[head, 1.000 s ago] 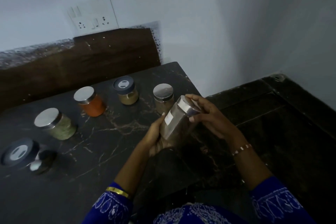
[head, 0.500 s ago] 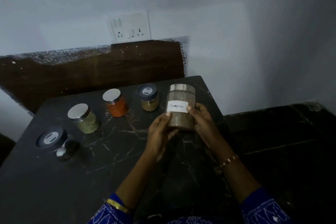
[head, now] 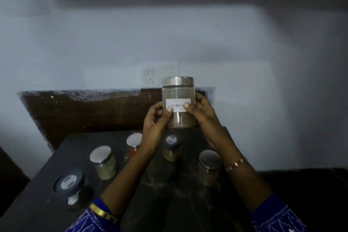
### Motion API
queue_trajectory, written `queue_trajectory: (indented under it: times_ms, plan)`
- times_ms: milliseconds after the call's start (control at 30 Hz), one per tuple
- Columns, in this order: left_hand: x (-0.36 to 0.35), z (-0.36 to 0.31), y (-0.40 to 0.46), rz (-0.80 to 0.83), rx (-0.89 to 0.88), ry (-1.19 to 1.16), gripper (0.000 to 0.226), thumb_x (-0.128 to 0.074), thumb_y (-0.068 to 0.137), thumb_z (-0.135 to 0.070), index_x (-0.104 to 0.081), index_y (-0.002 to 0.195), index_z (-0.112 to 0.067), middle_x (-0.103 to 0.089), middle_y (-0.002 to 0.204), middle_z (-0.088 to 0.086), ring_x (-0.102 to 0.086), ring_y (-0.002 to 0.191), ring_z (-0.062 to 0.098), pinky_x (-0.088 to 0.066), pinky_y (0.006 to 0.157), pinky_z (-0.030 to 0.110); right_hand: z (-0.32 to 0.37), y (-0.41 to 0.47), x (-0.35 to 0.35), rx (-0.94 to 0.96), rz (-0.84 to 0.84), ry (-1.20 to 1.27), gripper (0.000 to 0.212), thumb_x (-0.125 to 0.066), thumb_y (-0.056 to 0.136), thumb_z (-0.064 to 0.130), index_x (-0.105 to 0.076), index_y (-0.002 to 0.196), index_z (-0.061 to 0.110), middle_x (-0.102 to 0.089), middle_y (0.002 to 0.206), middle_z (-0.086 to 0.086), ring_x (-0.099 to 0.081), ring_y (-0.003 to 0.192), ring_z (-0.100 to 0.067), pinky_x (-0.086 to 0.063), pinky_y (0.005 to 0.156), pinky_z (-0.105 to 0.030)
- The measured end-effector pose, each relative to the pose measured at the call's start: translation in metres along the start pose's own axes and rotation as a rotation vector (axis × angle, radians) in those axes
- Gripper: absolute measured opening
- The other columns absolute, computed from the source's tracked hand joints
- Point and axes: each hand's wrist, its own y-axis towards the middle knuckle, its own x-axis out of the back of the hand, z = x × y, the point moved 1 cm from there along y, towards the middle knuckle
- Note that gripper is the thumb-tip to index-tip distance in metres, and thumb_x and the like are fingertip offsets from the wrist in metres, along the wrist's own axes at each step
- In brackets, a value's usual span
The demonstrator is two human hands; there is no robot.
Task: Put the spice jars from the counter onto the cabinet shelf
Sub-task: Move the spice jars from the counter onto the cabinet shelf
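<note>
Both hands hold one jar (head: 178, 103) upright in the air above the dark worktop (head: 56, 190), the left hand (head: 155, 118) and right hand (head: 204, 114) each with its grip clamped on the glass, thumbs on the white label (head: 178, 105). Five other jars stand on the worktop below.

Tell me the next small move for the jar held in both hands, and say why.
Probably keep lifting the labelled jar straight up, upright, toward the dark edge at the top of the view, which may be the cabinet. The left hand and right hand grip its sides, it is clear of the counter, and five other jars remain there. No shelf is visible.
</note>
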Motion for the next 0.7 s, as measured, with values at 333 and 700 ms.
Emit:
queue_trajectory:
  times_ms: [333,700]
  plan:
    - [0.036,-0.165,0.101,-0.112,-0.443,0.28,0.046,-0.057,0.087,-0.035,-0.045,0.129,-0.018,-0.058,0.105,-0.003,-0.061,0.098,0.009,-0.055,0.076,0.019,0.143,0.1,-0.083,0.456,-0.057,-0.143,0.04,-0.053,0.092,0.025,-0.043,0.129,0.014,-0.055,0.127,-0.01,-0.059,0.105,-0.018,-0.054,0.076,-0.02]
    - [0.05,-0.29,0.187,-0.088,-0.71,0.453,0.066,-0.052,0.093,-0.029,-0.014,0.147,-0.029,-0.057,0.122,0.01,-0.058,0.112,0.02,-0.049,0.092,0.028,0.263,0.179,-0.128,0.696,-0.009,-0.348,0.046,-0.061,0.088,0.028,-0.047,0.131,0.02,-0.061,0.115,0.0,-0.061,0.099,-0.014,-0.052,0.081,-0.023]
